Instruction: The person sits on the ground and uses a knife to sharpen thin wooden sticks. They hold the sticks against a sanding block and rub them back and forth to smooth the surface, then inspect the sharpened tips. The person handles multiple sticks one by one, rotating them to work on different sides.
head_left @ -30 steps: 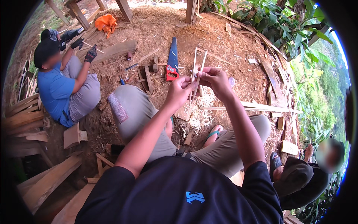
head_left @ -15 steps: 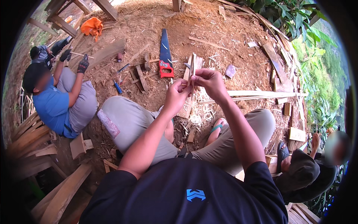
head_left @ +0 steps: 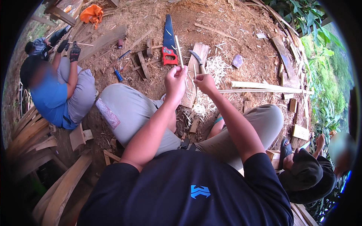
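My left hand (head_left: pixel 175 83) pinches a thin pale wooden stick (head_left: pixel 178 51) that points up and away from me. A second slim stick (head_left: pixel 195 83) is pinched in my right hand (head_left: pixel 205 83), its lower end hanging between my knees. The two hands are a short way apart over a wooden board (head_left: pixel 187 98) on the ground. Just beyond my right hand a sickle (head_left: pixel 196 56) with a curved blade and a wooden handle lies on that board. Pale shavings (head_left: pixel 217 67) are heaped beside it.
A handsaw (head_left: pixel 169 41) with a red handle lies ahead, near a wooden mallet (head_left: pixel 149 48) and a blue-handled tool (head_left: pixel 118 76). Long strips (head_left: pixel 264 87) stretch to the right. A gloved co-worker (head_left: pixel 56 94) sits at left; another person (head_left: pixel 309 173) sits at right.
My hands, together at the sticks before, have parted, each with one stick. The sickle, mostly covered before, now shows. My view has tilted slightly down. The co-worker's gloved hands have shifted.
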### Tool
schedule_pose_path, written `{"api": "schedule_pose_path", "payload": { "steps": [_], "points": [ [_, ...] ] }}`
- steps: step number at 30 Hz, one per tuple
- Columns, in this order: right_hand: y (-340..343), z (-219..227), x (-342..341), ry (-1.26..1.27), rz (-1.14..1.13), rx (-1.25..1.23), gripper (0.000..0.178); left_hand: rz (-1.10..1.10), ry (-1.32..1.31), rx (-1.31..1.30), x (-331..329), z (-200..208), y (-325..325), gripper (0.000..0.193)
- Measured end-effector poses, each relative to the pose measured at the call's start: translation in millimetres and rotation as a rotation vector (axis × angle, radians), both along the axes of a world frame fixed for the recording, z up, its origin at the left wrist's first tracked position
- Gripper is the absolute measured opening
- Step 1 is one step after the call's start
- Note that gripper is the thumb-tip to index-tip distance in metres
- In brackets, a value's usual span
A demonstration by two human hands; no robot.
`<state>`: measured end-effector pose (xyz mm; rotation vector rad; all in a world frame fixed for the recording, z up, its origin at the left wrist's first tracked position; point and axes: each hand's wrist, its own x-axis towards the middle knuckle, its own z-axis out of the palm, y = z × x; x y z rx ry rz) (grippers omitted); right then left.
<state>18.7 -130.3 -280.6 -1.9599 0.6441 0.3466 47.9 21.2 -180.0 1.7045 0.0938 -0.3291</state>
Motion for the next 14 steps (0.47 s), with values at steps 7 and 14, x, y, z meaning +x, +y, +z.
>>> {"api": "schedule_pose_path", "payload": {
  "steps": [7, 14],
  "points": [
    [46.3, -109.2, -21.3, 0.049, -0.186, -0.063, 0.03, 0.117, 0.087, -0.163, -5.9, 16.5, 13.1, 0.029],
    [29.0, -71.9, -20.2, -0.077, -0.41, -0.153, 0.027, 0.101, 0.151, -0.175, -8.4, 10.4, 31.3, 0.024]
  ]
}}
